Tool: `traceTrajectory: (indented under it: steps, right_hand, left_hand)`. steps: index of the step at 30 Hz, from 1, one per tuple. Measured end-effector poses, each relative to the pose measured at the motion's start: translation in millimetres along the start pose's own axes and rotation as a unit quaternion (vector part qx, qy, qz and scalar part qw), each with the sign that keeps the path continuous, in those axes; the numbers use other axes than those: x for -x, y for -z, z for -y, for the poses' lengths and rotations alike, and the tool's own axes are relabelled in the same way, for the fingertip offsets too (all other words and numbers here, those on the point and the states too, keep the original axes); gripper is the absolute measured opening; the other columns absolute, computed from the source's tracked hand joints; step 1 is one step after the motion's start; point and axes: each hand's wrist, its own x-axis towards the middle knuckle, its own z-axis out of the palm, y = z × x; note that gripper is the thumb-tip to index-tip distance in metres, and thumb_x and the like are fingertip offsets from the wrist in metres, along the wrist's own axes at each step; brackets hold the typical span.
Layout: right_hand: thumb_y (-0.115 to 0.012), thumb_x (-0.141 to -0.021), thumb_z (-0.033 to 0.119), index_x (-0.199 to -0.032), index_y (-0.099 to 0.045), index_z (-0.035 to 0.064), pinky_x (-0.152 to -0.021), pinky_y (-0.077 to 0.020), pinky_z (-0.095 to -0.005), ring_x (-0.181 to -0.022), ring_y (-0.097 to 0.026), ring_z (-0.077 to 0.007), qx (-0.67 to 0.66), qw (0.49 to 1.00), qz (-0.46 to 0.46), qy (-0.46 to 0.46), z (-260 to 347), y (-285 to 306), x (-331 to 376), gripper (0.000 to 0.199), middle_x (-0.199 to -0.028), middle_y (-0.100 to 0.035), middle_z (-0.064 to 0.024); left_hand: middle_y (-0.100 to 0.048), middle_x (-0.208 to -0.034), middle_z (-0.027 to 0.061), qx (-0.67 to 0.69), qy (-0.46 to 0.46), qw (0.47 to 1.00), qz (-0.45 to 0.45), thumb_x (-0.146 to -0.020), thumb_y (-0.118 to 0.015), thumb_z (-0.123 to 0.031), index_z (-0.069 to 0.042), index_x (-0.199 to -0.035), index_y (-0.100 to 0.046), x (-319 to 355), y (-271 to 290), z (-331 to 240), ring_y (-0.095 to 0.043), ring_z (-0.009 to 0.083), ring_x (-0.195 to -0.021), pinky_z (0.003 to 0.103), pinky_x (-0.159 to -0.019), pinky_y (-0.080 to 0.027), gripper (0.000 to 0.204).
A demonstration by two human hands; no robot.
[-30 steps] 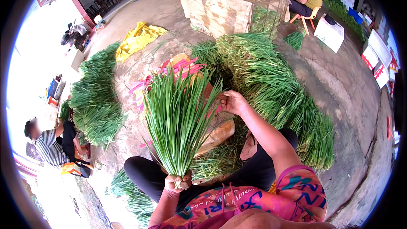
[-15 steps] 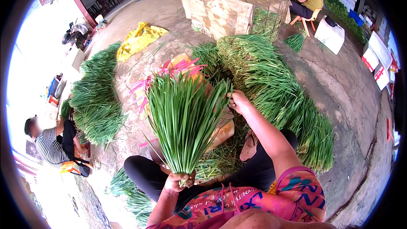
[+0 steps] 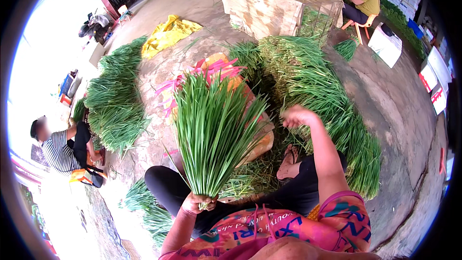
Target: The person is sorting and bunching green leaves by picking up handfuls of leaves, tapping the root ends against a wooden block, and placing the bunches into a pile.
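My left hand (image 3: 199, 203) is closed around the base of a fanned-out bunch of garlic chives (image 3: 216, 135), its long green leaves pointing away from me. To the right of the bunch and apart from it, my right hand (image 3: 297, 115) is in the air beside a long heap of chives (image 3: 313, 86). Motion blurs its fingers, so whether it is open or closed does not show. Pink ribbons (image 3: 226, 69) lie on a low block beyond the bunch, partly hidden by its leaf tips.
Another long row of chives (image 3: 115, 101) lies to the left, near a yellow sheet (image 3: 168, 33). Brown boards (image 3: 260, 9) stand beyond the heap. A person in stripes (image 3: 60, 151) sits at left; another (image 3: 368, 2) sits far right beside a white box (image 3: 385, 45).
My right hand has left the leaf tips and moved right, toward the heap. The bunch stays in my left hand. The whole view has shifted slightly.
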Motion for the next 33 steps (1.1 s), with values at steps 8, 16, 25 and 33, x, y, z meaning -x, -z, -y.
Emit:
traceTrajectory:
  steps: [8, 16, 25, 33]
  right_hand:
    - [-0.060, -0.074, 0.007, -0.096, -0.058, -0.0014, -0.066, -0.0489, -0.0271, -0.067, -0.060, -0.0176, 0.207, 0.932, -0.220, 0.202, 35.8, -17.2, -11.4, 0.023, -0.082, -0.062, -0.0110]
    - [-0.060, -0.079, 0.008, -0.088, -0.062, 0.0029, -0.052, -0.0469, -0.0213, -0.059, -0.057, -0.0075, -0.090, 0.929, -0.077, 0.350, 47.4, -37.4, -20.6, 0.010, -0.070, -0.061, -0.0033]
    - [-0.064, -0.074, 0.038, -0.079, -0.062, 0.0042, -0.056, -0.0438, -0.0281, -0.060, -0.056, -0.0151, 0.170, 0.893, -0.259, 0.327, 38.2, -58.4, -68.6, 0.034, -0.063, -0.058, -0.0071]
    - [-0.061, -0.076, 0.013, -0.077, -0.060, 0.0018, -0.045, -0.0424, -0.0224, -0.055, -0.052, -0.0079, -0.004, 0.978, -0.027, 0.207, 40.9, -42.7, -53.7, 0.011, -0.065, -0.057, -0.0012]
  left_hand:
    - [-0.055, -0.069, 0.0118, -0.007, 0.017, 1.000, -0.011, -0.064, -0.067, -0.004, 0.003, -0.087, -0.054, -0.5, 13.6, 10.6, -0.049, 0.0161, -0.050, 0.026, -0.044, -0.037, 0.027]
    - [-0.056, -0.067, 0.0101, -0.049, 0.056, 0.997, -0.024, -0.065, -0.067, 0.001, 0.003, -0.087, -0.056, -10.1, 9.9, 16.7, -0.052, 0.0157, -0.050, 0.024, -0.044, -0.040, 0.025]
    - [-0.054, -0.065, 0.0077, -0.180, 0.059, 0.981, -0.033, -0.067, -0.065, 0.000, 0.002, -0.087, -0.055, -11.1, 9.4, 18.0, -0.050, 0.0135, -0.050, 0.023, -0.043, -0.038, 0.022]
    - [-0.054, -0.063, 0.0038, -0.204, 0.044, 0.977, -0.035, -0.067, -0.066, -0.001, -0.002, -0.084, -0.056, -11.0, 7.7, 20.0, -0.051, 0.0114, -0.050, 0.023, -0.045, -0.040, 0.019]
